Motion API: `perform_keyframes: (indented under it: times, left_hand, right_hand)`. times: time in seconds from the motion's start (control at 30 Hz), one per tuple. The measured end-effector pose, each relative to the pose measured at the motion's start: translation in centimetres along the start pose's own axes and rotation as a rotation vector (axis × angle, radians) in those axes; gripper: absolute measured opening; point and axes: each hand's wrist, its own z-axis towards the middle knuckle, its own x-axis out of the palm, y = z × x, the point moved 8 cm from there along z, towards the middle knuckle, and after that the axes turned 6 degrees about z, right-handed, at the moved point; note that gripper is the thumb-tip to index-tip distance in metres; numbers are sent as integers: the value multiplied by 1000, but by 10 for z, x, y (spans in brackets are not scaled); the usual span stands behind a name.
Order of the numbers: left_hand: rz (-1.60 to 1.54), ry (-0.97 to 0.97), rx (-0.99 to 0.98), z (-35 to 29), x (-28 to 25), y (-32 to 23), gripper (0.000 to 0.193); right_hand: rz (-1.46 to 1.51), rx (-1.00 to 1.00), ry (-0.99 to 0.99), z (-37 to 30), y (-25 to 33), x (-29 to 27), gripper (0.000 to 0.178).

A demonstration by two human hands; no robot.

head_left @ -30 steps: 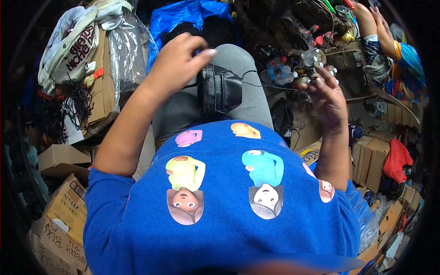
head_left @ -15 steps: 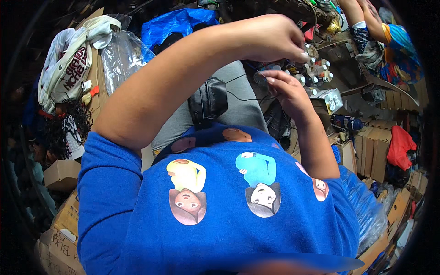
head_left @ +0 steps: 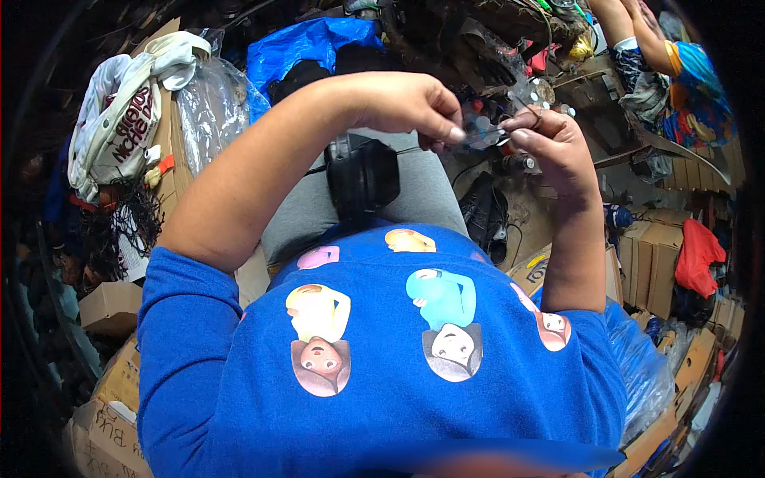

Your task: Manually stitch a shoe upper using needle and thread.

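My left hand [head_left: 402, 102] and my right hand [head_left: 551, 145] meet in front of me, fingertips pinched on a small clear plastic piece [head_left: 484, 132] held between them. A thin dark wire [head_left: 406, 149] runs from the piece toward a black pouch [head_left: 362, 171] lying on my grey-clad lap. My left forearm crosses above the pouch. What the fingers cover of the piece is hidden.
A white printed bag [head_left: 111, 119] and a clear plastic bag [head_left: 207, 111] lie at the left, a blue plastic sheet [head_left: 307, 44] beyond my knees. A black shoe [head_left: 486, 211], cardboard boxes [head_left: 649, 259] and a red cloth [head_left: 697, 247] sit at the right. Another person's arms [head_left: 637, 36] work at the top right.
My left hand left the black pouch on my lap and rose rightward to meet my right hand. Both hands now pinch the small clear piece together.
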Motion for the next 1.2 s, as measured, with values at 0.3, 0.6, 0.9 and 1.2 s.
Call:
perform_keyframes:
  times: [0.3, 0.6, 0.9, 1.2]
  left_hand:
    - [-765, -594, 278, -5, -11, 1, 27]
    - [-1386, -620, 471, -42, -36, 20, 28]
    - [-384, -1245, 340, -255, -116, 20, 29]
    - [-423, -1813, 111, -387, -157, 144, 23]
  right_hand:
    - [-70, -547, -373, 19, 21, 25, 19]
    - [880, -23, -389, -5, -91, 17, 26]
    - [537, 105, 340, 20, -76, 112, 46]
    - [-359, -26, 428, 10, -102, 148, 40]
